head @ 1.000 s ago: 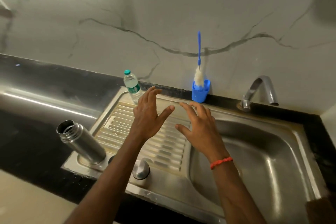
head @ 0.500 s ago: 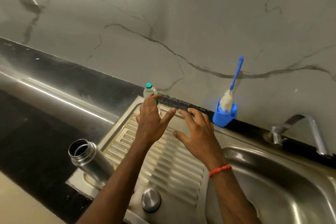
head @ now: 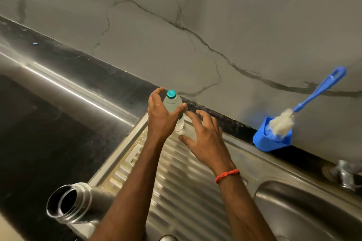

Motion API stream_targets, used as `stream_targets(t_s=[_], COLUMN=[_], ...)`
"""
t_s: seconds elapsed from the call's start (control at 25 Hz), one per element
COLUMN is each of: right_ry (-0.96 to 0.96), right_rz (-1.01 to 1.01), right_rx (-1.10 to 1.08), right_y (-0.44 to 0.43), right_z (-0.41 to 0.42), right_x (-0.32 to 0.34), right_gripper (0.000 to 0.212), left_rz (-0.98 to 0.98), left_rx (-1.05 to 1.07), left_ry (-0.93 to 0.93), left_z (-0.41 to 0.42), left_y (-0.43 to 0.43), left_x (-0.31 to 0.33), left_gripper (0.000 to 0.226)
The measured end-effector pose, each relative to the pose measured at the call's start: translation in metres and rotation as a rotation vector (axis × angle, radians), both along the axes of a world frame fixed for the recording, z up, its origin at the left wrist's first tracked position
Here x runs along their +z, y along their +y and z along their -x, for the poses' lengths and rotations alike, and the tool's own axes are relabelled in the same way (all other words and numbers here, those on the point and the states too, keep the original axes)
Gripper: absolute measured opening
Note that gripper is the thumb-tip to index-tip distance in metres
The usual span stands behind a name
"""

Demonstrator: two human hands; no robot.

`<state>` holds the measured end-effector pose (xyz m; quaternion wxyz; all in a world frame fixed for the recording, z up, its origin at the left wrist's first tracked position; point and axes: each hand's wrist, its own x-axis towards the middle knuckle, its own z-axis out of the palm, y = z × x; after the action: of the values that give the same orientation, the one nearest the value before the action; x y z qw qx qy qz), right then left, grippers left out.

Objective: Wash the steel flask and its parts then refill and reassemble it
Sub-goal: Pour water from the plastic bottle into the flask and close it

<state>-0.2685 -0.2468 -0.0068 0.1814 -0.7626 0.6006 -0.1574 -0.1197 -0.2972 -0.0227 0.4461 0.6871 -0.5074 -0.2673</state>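
Observation:
The open steel flask (head: 68, 206) stands without a lid at the front left corner of the ribbed steel drainboard (head: 188, 191). At the drainboard's far corner stands a clear plastic water bottle (head: 173, 103) with a teal cap. My left hand (head: 160, 117) curls round the bottle's body, thumb on its right side. Just to the right of the bottle my right hand (head: 205, 139) hovers with its fingers spread, holding nothing. A sliver of the round steel lid (head: 168, 237) shows at the bottom edge between my forearms.
A blue holder (head: 274, 144) with a blue-handled bottle brush (head: 283, 122) leans against the marble wall at the right. The tap base (head: 346, 174) and the sink basin (head: 293, 213) lie at the lower right. Black counter (head: 49, 133) stretches left.
Both hands have reached forward to the water bottle; the left hand has closed round it. The view has swung left, pushing the tap toward the right edge.

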Motion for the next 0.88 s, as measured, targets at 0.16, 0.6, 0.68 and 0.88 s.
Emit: stream_targets(t_s=[0.16,0.6,0.68,0.88], right_ry=[-0.005,-0.069,-0.098,-0.237], right_rz=[-0.03,-0.023,0.017,0.074], right_rx=[0.007,-0.032,-0.044,-0.065], right_y=[-0.018,-0.008,-0.004,0.02], right_z=[-0.005,0.014,0.016,0.013], right_x=[-0.009,-0.001,0.012,0.044], right_gripper=[0.073,0.074,0.074,0.09], left_rz=[0.04,0.217,0.228,0.231], left_rx=[-0.057,0.023,-0.045,-0.332], left_ry=[0.047,0.235,0.21,0.409], left_z=[0.0,0.002,0.002,0.002], left_y=[-0.011,-0.004,0.004,0.04], left_x=[-0.015,0.008,0.023,0.064], left_gripper=[0.067,0.023,0.033,0.038])
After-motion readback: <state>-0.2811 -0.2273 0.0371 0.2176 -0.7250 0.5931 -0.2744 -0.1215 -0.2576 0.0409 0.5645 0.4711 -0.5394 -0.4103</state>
